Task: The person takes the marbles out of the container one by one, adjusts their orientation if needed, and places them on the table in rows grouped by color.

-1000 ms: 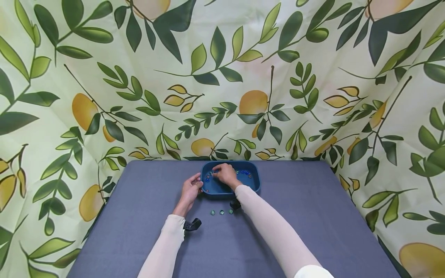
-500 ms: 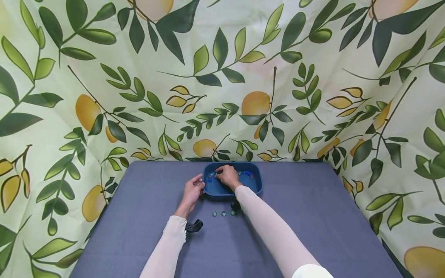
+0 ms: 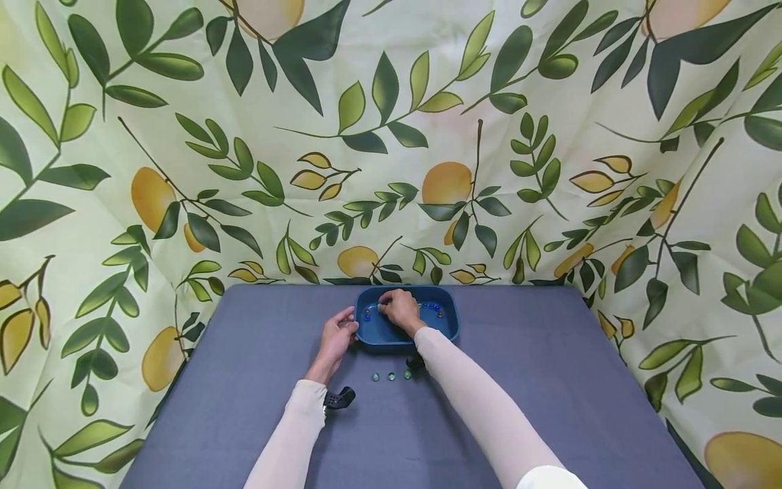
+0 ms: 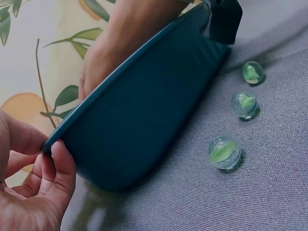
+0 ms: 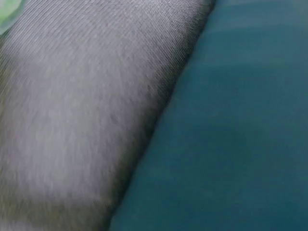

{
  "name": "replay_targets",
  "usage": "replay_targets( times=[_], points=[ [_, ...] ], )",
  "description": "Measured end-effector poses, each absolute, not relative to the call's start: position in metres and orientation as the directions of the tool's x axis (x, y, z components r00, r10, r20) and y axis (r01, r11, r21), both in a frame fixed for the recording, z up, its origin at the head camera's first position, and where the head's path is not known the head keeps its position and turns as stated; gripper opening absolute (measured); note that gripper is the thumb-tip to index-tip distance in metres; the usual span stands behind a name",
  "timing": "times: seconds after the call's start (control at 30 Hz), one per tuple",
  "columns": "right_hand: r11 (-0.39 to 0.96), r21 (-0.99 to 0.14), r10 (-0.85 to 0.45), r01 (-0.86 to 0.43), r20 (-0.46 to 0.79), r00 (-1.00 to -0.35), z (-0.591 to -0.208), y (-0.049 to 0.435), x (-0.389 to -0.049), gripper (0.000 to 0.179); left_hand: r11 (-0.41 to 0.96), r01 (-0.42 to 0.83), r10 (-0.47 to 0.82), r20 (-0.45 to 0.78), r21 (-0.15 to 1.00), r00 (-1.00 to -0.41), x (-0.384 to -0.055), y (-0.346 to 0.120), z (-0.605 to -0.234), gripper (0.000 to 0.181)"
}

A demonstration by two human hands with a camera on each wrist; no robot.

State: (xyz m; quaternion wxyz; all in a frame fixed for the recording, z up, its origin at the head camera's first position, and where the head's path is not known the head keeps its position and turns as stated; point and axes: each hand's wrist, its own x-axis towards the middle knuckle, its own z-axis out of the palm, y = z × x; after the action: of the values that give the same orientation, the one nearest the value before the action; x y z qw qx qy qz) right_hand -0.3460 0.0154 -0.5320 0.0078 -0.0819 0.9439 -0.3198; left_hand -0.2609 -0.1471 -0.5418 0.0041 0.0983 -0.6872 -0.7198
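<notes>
A blue tray (image 3: pixel 391 346) with raised sides stands near the table's far edge, glass marbles (image 3: pixel 432 306) scattered along its inside. My left hand (image 3: pixel 334 338) is at its left end; in the left wrist view, the thumb and fingers pinch the rim (image 4: pixel 120 67). Reaching over the front wall, my right hand (image 3: pixel 400 309) is down in the tray at the left, its fingertips pinching a small pale marble (image 3: pixel 382 309). In the left wrist view the tray wall hides those fingertips. The right wrist view shows only the tray's outer wall (image 5: pixel 231 125) and cloth.
Three clear marbles with green swirls (image 4: pixel 224 152) lie in a row on the grey cloth (image 3: pixel 519 380) in front of the tray. A leaf-and-fruit patterned curtain (image 3: pixel 391 170) rises behind and at both sides. Black wrist cameras (image 3: pixel 340 397) jut from the sleeves.
The right hand's fingers have closed together near the tray's left inside, where they were spread a second ago. The left hand stays at the rim. The head view has shifted slightly.
</notes>
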Motion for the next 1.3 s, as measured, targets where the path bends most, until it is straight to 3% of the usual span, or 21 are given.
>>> replay_targets(
  times=[0.2,0.67,1.3],
  points=[
    [0.751,-0.637,-0.168,-0.176,0.073,-0.983,-0.525,0.022,-0.344,0.016,-0.060,-0.123,-0.128,-0.130,0.991,-0.983,-0.256,-0.148,-0.533,0.048],
    [0.483,-0.845,-0.191,-0.231,0.156,-0.969,-0.500,0.046,-0.320,0.017,-0.046,-0.138,-0.156,-0.144,0.989,-0.977,-0.256,-0.149,-0.543,0.048],
    [0.479,-0.823,-0.128,-0.305,0.279,-0.952,-0.482,0.088,-0.277,0.016,-0.036,-0.127,-0.137,-0.130,0.991,-0.982,-0.260,-0.147,-0.538,0.049]
  ],
)
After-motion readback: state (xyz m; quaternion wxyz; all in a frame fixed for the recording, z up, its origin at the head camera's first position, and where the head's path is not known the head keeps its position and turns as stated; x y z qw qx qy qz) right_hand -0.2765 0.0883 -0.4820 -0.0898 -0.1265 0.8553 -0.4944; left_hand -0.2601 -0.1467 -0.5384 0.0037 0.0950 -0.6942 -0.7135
